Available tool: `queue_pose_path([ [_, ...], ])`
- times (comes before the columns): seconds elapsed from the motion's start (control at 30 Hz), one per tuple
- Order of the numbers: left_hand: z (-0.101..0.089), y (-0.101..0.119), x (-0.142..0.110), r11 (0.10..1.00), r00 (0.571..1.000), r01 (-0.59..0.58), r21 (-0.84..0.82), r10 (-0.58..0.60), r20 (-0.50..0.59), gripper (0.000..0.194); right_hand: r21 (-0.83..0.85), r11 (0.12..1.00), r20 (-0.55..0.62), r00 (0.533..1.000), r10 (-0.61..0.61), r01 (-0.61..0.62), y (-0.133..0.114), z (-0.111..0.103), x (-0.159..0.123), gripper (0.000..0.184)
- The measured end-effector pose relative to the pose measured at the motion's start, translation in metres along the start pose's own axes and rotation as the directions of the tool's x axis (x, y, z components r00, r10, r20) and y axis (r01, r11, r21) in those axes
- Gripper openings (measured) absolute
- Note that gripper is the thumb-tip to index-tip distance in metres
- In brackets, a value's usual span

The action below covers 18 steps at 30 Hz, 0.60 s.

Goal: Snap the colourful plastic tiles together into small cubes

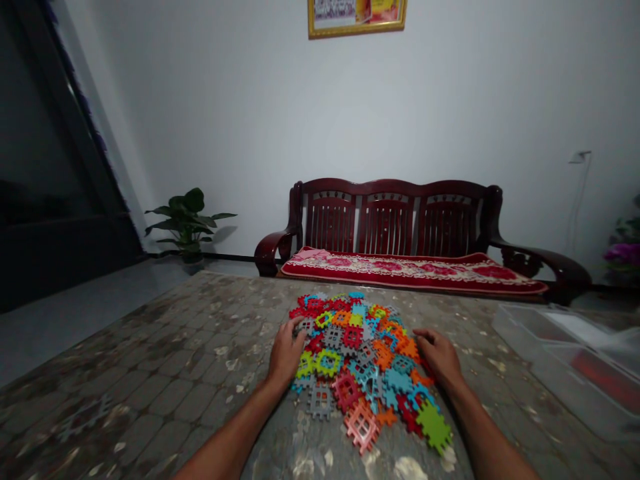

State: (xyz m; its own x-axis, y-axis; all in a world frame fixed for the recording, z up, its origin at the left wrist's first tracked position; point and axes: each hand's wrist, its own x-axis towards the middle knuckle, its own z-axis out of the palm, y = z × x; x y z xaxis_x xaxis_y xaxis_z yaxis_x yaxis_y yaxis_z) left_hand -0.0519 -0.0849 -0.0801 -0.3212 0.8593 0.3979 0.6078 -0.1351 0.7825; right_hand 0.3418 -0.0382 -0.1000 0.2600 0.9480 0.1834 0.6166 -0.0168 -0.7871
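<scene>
Your left hand (287,353) and right hand (443,357) flank the pieces (365,353) (whether gripping, I can't tell), seemingly gathering; the next push calls for cupped palms.

A gold-framed picture (357,15) hangs above a wooden bench (387,190) (glossy).

Bare left hand (287,348), bare right hand (440,355), two uncovered, tapering forearms (237,421)
</scene>
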Motion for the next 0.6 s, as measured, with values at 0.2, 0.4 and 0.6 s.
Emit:
queue_pose_path([
  [0.2,-0.006,-0.001,0.062,0.972,0.983,0.156,0.176,-0.17,0.07,0.036,-0.034,0.999,-0.029,1.0,0.001,-0.002,0.003,0.002,0.003,0.045],
  [0.4,0.007,0.004,0.121,0.952,0.964,0.18,0.248,-0.22,0.146,0.032,-0.045,0.999,-0.032,0.999,-0.015,0.013,0.004,0.003,0.005,0.045],
  [0.6,0.029,0.001,0.149,0.938,0.939,0.189,0.292,-0.259,0.226,0.046,-0.053,0.999,-0.047,0.999,-0.006,0.004,0.004,0.005,0.005,0.046],
])
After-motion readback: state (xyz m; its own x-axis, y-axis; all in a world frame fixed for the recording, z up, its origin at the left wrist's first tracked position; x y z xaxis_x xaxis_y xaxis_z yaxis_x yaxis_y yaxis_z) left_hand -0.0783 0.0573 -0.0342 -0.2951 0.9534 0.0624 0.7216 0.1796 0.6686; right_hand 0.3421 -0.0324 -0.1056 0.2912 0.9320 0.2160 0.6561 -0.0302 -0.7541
